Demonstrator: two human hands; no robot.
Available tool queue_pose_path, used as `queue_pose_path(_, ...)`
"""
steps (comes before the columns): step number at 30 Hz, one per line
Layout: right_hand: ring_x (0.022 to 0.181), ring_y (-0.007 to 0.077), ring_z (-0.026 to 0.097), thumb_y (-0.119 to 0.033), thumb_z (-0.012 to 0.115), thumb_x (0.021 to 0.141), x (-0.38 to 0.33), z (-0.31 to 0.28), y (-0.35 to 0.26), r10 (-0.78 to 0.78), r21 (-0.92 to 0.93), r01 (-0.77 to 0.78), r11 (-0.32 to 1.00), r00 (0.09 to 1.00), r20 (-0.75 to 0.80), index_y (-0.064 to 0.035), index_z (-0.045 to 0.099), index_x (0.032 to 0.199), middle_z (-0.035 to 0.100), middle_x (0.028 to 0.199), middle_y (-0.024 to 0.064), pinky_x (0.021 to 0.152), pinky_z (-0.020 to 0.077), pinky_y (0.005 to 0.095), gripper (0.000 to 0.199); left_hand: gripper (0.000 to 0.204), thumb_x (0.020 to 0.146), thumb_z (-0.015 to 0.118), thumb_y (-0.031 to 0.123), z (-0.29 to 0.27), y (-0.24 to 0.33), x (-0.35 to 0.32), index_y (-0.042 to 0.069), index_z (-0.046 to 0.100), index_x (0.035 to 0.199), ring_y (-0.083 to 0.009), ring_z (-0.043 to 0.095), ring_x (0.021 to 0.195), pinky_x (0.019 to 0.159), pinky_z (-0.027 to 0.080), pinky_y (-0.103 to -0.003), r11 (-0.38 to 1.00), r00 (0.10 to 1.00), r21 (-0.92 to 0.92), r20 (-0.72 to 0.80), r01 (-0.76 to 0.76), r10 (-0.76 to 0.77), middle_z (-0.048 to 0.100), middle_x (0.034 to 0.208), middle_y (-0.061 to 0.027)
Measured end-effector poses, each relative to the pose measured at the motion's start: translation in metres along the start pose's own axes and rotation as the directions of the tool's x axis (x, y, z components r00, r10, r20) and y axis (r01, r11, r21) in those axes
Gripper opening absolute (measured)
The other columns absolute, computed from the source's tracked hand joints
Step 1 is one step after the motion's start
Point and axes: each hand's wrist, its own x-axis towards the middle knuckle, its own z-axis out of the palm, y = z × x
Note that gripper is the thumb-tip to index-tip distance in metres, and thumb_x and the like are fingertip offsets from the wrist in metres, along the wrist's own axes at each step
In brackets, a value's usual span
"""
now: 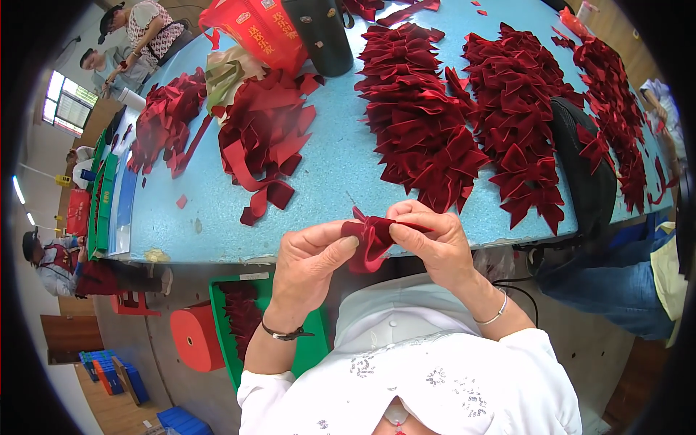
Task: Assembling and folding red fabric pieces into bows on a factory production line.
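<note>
From the head view we see our left hand (pixel 308 254) and right hand (pixel 435 243) both pinching one dark red velvet ribbon piece (pixel 371 239), low centre. Heaps of finished red velvet bows (pixel 428 116) fill the pale blue bench (pixel 326 167); loose cut red ribbon strips (pixel 264 138) wait upper left. Other people work at far left.

Taking the blue table (pixel 326 167) as landmark: bare tabletop runs along its near edge, just beyond the left hand (pixel 308 264) and right hand (pixel 435 243), and up a strip through the middle. Left of that strip lies a loose ribbon heap (pixel 264 138); right of it, a pile of finished bows (pixel 420 123) and a second bow pile (pixel 522 116). At the far edge a red box (pixel 261 29) and black cylinder (pixel 322 32) block passage. Below the near edge, a green crate (pixel 239 319) and red stool (pixel 196 337) crowd the floor.
</note>
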Motion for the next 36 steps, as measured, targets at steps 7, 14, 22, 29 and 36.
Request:
queue_pose_path(7, 0.083, 0.0108, 0.049, -0.002, 0.058, 0.084, 0.0009, -0.0033, 0.007, -0.044, 0.173, 0.04, 0.984, 0.999, 0.02, 0.003, 0.066, 0.095, 0.055, 0.1, 0.0096, 0.068, 0.0405, 0.0212, 0.015, 0.021, 0.085, 0.059, 0.002, -0.0022, 0.0006, -0.0016, -0.006, 0.063, 0.103, -0.0166, 0.062, 0.089, 0.082, 0.049, -0.028, 0.994, 0.997, 0.099, 0.066, -0.045, 0.038, 0.065, 0.098, -0.014)
queue_pose_path(14, 0.084, 0.0108, 0.049, -0.003, 0.058, 0.086, 0.0012, -0.0034, 0.0032, -0.059, -0.057, 0.064, 0.996, 0.995, 0.083, 0.0032, 0.066, 0.097, 0.056, 0.098, 0.0088, 0.068, 0.0409, 0.0215, 0.015, 0.023, 0.086, 0.059, 0.003, -0.0012, 0.0028, 0.0015, -0.007, 0.061, 0.106, -0.0161, 0.062, 0.088, 0.081, 0.049, -0.028, 0.984, 0.997, 0.179, 0.074, 0.018, -0.032, 0.065, 0.1, -0.0132)
queue_pose_path(22, 0.084, 0.01, 0.049, -0.003, 0.059, 0.085, 0.0017, -0.0031, 0.0066, -0.048, 0.057, 0.047, 0.997, 0.999, 0.019, 0.0028, 0.065, 0.098, 0.056, 0.098, 0.0066, 0.069, 0.0414, 0.0213, 0.015, 0.023, 0.087, 0.058, 0.006, -0.0042, -0.0006, 0.0069, -0.007, 0.06, 0.106, -0.016, 0.062, 0.088, 0.08, 0.049, -0.028, 0.982, 0.99, -0.13, 0.044, 0.14, -0.135, 0.065, 0.098, -0.0129)
queue_pose_path(29, 0.082, 0.0085, 0.049, -0.003, 0.06, 0.086, -0.0011, 0.0009, 0.0014, -0.084, -0.026, 0.085, 0.996, 0.996, 0.024, 0.0026, 0.066, 0.096, 0.056, 0.097, 0.006, 0.07, 0.0413, 0.0202, 0.013, 0.024, 0.087, 0.058, 0.005, -0.0045, 0.0012, 0.0075, -0.007, 0.06, 0.107, -0.0129, 0.06, 0.088, 0.079, 0.047, -0.025, 0.979, 0.986, -0.12, 0.038, 0.165, -0.162, 0.065, 0.097, -0.0102)
queue_pose_path(36, 0.078, 0.0089, 0.051, -0.001, 0.061, 0.084, 0.0001, -0.0038, 0.0028, -0.099, -0.139, 0.102, 0.985, 0.995, 0.027, 0.0023, 0.066, 0.093, 0.057, 0.093, 0.0065, 0.064, 0.0419, 0.0197, 0.011, 0.024, 0.087, 0.058, 0.005, -0.0039, 0.0008, 0.0076, -0.006, 0.06, 0.109, -0.0134, 0.059, 0.089, 0.082, 0.046, -0.026, 0.991, 0.985, 0.006, 0.111, 0.133, -0.133, 0.065, 0.098, -0.0102)
